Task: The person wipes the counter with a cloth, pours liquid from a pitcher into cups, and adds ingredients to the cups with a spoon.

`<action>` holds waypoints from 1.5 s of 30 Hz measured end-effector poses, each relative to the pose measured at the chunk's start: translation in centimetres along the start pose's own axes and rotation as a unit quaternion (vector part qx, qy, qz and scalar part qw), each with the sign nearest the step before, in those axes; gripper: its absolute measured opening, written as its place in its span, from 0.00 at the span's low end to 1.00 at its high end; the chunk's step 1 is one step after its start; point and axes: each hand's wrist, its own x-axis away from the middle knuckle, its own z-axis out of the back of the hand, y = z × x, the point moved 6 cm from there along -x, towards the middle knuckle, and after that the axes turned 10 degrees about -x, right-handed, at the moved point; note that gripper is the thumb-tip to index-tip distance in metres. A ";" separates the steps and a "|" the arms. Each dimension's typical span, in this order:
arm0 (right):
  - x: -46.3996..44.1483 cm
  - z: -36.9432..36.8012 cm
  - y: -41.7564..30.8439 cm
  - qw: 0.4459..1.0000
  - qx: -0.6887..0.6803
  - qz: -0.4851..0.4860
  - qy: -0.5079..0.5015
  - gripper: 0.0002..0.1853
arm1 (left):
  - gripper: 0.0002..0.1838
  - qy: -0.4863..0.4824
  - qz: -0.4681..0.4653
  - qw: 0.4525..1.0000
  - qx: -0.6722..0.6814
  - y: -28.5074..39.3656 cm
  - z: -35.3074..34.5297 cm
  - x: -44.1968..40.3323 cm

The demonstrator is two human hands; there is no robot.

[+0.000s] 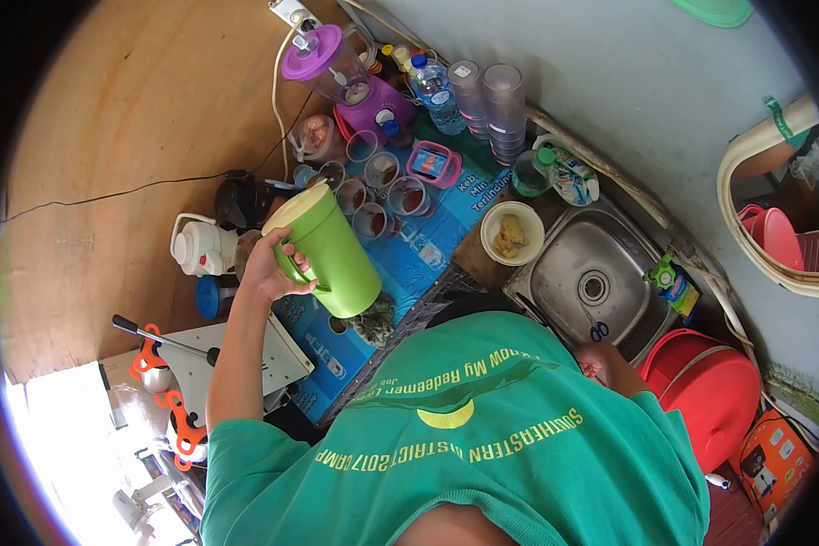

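Left hand grips jug by handle — likely for tilt control. Right hand by sink — can't tell its grip.

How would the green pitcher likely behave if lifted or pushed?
The green pitcher looks stiff, its walls undented. Its tall shape could tip if pushed. The left hand has its handle, so lifting seems manageable.

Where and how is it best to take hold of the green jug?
Take the jug by its handle, probably best from the person's left: the handle juts out on that side, and the left hand wraps it there. The wide body looks harder to span.
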 end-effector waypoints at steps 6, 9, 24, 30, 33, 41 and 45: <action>-1.1 0.4 0.4 1.000 -0.014 -0.004 -0.018 0.22 | 0.23 0.000 -0.003 1.000 -0.001 0.0 0.1 0.1; -1.2 0.5 0.4 1.000 -0.010 0.000 -0.021 0.22 | 0.23 -0.005 -0.001 1.000 0.002 -0.1 0.3 -0.1; 0.9 -0.1 -0.1 1.000 0.001 0.003 0.000 0.22 | 0.19 0.039 -0.082 0.996 -0.006 -4.0 1.2 0.6; -0.1 0.4 0.7 1.000 -0.004 -0.008 0.015 0.21 | 0.10 0.022 -0.135 0.990 -0.037 -4.5 2.3 1.3; 0.2 0.7 0.4 1.000 0.007 -0.006 0.026 0.19 | 0.07 0.022 -0.152 0.985 -0.074 -3.2 2.2 2.5; 1.4 0.0 -0.8 0.999 0.011 0.015 0.046 0.18 | 0.14 0.027 -0.119 0.986 -0.114 1.5 0.3 3.1; -0.2 0.2 0.3 1.000 -0.023 -0.001 0.015 0.24 | 0.15 -0.001 -0.094 0.992 -0.089 3.4 -0.1 1.8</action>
